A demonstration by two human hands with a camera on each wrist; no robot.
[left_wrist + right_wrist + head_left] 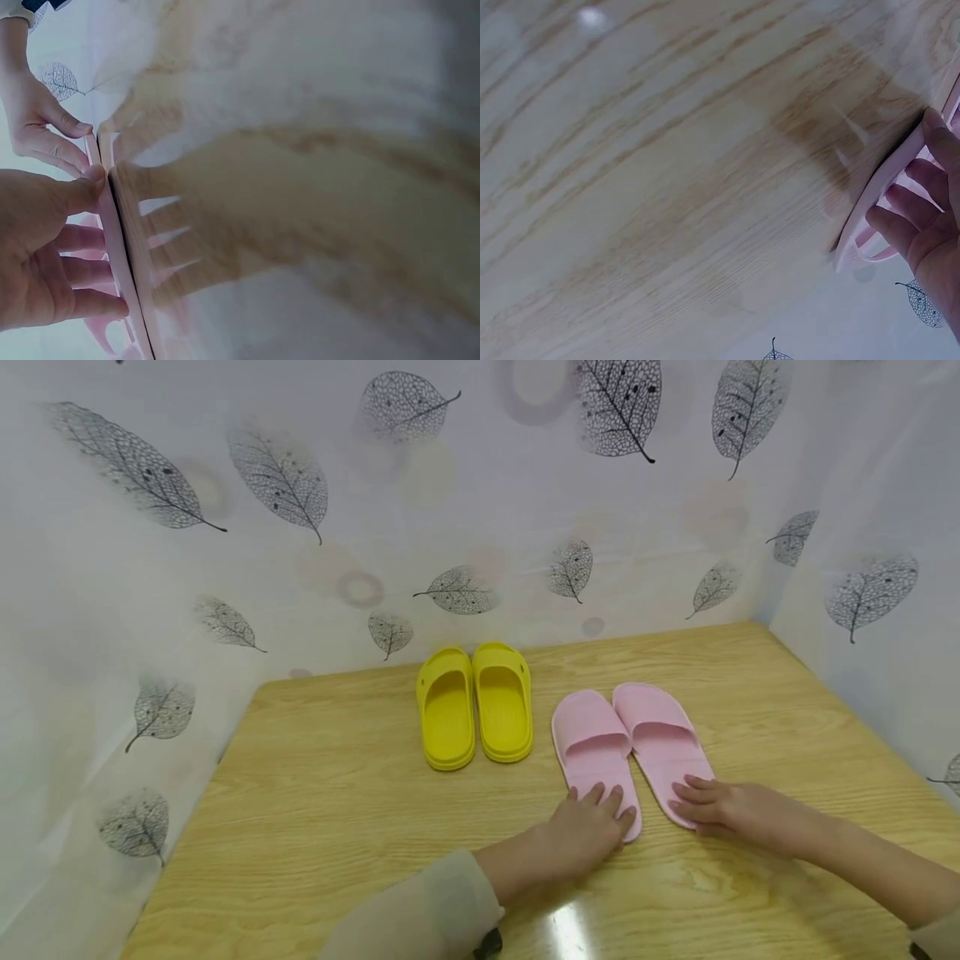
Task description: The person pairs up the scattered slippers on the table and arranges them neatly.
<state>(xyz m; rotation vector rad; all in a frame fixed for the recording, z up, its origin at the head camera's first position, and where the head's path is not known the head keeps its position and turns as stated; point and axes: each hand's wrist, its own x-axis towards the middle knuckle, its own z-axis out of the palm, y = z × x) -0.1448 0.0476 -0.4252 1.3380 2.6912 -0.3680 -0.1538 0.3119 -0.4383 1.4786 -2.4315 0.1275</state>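
Two pink slippers lie side by side on the wooden tabletop, their toes pointing away and their heels fanned apart. My left hand (585,835) rests on the heel end of the left pink slipper (600,764), fingers spread over the insole. In the left wrist view, the thumb is at the slipper's edge. My right hand (742,810) touches the heel end of the right pink slipper (667,756) from the right side. The right wrist view has its thumb (935,121) at the heel edge and its fingers extended over the insole.
A pair of yellow slippers (502,710) stands to the left of the pink ones, near the table's back edge. Around the wooden table (315,810) hangs a pale sheet (495,510) with a leaf print. The glossy surface reflects light near the front.
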